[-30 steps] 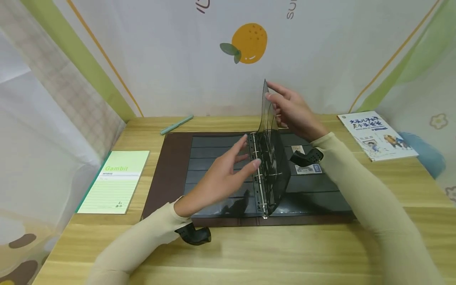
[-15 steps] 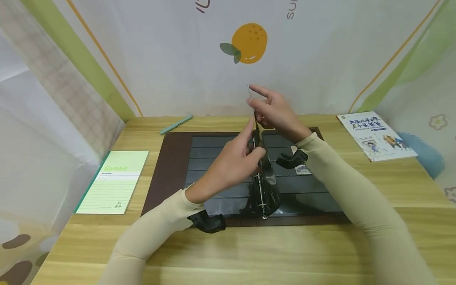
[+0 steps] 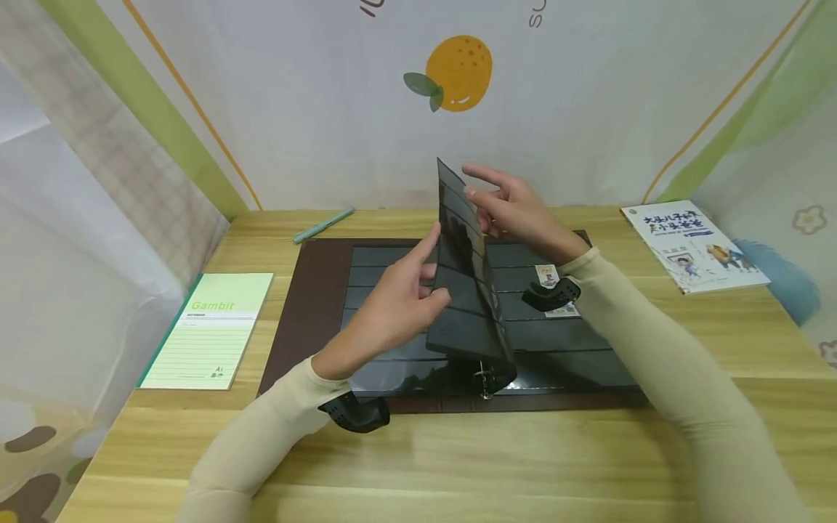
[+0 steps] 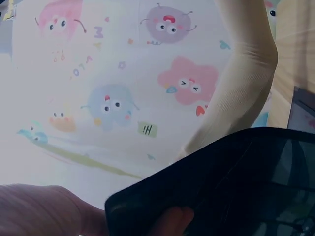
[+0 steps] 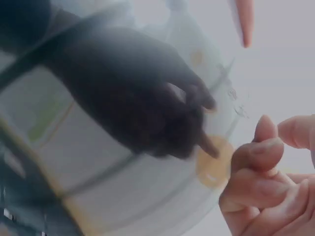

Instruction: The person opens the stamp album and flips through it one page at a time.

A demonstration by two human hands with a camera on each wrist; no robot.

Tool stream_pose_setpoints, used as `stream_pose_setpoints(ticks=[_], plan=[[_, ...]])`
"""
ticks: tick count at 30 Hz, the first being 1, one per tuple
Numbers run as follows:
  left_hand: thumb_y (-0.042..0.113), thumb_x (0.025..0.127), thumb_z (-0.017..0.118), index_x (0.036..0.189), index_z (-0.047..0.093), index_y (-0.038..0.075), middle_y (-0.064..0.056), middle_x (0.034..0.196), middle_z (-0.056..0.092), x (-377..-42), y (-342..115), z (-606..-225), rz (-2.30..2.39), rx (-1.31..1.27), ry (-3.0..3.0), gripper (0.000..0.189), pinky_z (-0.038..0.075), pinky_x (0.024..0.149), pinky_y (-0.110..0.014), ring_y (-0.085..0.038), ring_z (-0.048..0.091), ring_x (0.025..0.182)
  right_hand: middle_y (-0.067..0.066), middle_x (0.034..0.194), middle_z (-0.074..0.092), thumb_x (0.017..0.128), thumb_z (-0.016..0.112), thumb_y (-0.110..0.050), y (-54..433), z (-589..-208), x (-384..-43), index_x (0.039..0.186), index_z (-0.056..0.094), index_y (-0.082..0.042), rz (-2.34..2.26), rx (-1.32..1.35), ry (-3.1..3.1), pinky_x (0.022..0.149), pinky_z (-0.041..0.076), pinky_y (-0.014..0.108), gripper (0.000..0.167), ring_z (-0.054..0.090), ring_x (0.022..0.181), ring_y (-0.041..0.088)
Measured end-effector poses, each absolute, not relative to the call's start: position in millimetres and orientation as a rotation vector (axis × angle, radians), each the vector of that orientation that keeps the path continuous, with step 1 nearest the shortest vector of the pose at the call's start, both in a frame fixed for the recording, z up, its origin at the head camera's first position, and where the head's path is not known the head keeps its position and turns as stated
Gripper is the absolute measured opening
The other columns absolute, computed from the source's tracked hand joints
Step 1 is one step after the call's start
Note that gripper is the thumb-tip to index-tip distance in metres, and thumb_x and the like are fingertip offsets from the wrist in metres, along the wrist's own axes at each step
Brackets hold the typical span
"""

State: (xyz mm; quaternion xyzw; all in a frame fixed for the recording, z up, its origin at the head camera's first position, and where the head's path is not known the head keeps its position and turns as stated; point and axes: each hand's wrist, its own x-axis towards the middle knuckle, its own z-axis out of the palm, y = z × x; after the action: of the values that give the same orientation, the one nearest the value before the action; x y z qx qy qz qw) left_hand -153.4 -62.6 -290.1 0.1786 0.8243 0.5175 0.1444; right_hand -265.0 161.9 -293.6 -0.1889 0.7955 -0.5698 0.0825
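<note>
In the head view, a dark, glossy plastic leaf with horizontal pocket strips (image 3: 461, 305) stands over the silver metal rings (image 3: 484, 381) of a brown-covered album (image 3: 317, 312), open on the pale wood-grain surface (image 3: 497, 465). Half a second ago it stood nearly edge-on; now it leans left, its striped face showing, so the turn appears past midway. The person's left hand (image 3: 389, 305) meets the leaf's free left edge, thumb and forefinger wide apart rather than curled round it. The right hand (image 3: 513, 211), just right of the leaf's far end, points its forefinger, the other fingers loosely bent, seemingly holding nothing. Small printed stamps (image 3: 548, 276) show on the right page, partly behind the black wrist camera (image 3: 551, 294).
</note>
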Motion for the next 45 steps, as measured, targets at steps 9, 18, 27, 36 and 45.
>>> stream_pose_setpoints(ticks=[9, 18, 27, 36, 45], plan=[[0.003, 0.096, 0.053, 0.157, 0.017, 0.050, -0.012, 0.109, 0.066, -159.8, -82.0, -299.3, 1.602, 0.403, 2.316, 0.085, 0.032, 0.046, -0.027, -0.014, 0.030, 0.043, 0.021, 0.108, 0.070, 0.106, 0.053, -0.030, 218.9, -316.1, -281.9, 0.160, 0.027, -0.007, -0.998, -0.597, 2.770, 0.081, 0.055, 0.044, 0.065, 0.067, 0.096, 0.032], [0.014, 0.101, 0.056, 0.157, 0.024, 0.047, 0.004, 0.056, 0.032, -156.5, -112.3, -317.2, 1.616, 0.286, 2.389, 0.072, 0.023, 0.044, -0.027, -0.012, 0.022, 0.042, 0.026, 0.168, 0.011, 0.094, 0.070, -0.045, 274.4, -360.5, -275.0, 0.160, 0.023, -0.002, -0.435, -0.667, 2.632, 0.116, 0.018, 0.072, 0.093, 0.007, 0.153, 0.052], [0.016, 0.099, 0.063, 0.160, 0.024, 0.036, 0.005, 0.055, 0.036, -152.7, -139.0, -342.7, 1.526, 0.267, 2.437, 0.076, 0.027, 0.047, -0.026, -0.008, 0.025, 0.042, 0.021, 0.170, -0.002, 0.087, 0.076, -0.050, 288.5, -385.1, -271.6, 0.163, 0.016, -0.008, -0.449, -0.654, 2.523, 0.114, 0.001, 0.078, 0.105, -0.010, 0.154, 0.049], [0.011, 0.099, 0.064, 0.162, 0.022, 0.030, 0.006, 0.056, 0.038, -149.8, -151.1, -358.9, 1.547, 0.223, 2.357, 0.078, 0.026, 0.045, -0.025, -0.008, 0.030, 0.045, 0.018, 0.170, -0.009, 0.088, 0.075, -0.048, 294.6, -386.9, -270.4, 0.164, 0.011, -0.010, -0.489, -0.623, 2.484, 0.115, -0.009, 0.075, 0.106, -0.018, 0.154, 0.045], [0.011, 0.099, 0.065, 0.162, 0.023, 0.024, 0.009, 0.058, 0.044, -153.3, -172.9, -359.1, 1.502, 0.191, 2.395, 0.077, 0.038, 0.052, -0.025, -0.007, 0.040, 0.050, 0.017, 0.170, -0.011, 0.088, 0.075, -0.048, 292.8, -386.7, -271.5, 0.164, 0.010, -0.012, -0.484, -0.610, 2.482, 0.116, -0.009, 0.073, 0.106, -0.018, 0.154, 0.044]])
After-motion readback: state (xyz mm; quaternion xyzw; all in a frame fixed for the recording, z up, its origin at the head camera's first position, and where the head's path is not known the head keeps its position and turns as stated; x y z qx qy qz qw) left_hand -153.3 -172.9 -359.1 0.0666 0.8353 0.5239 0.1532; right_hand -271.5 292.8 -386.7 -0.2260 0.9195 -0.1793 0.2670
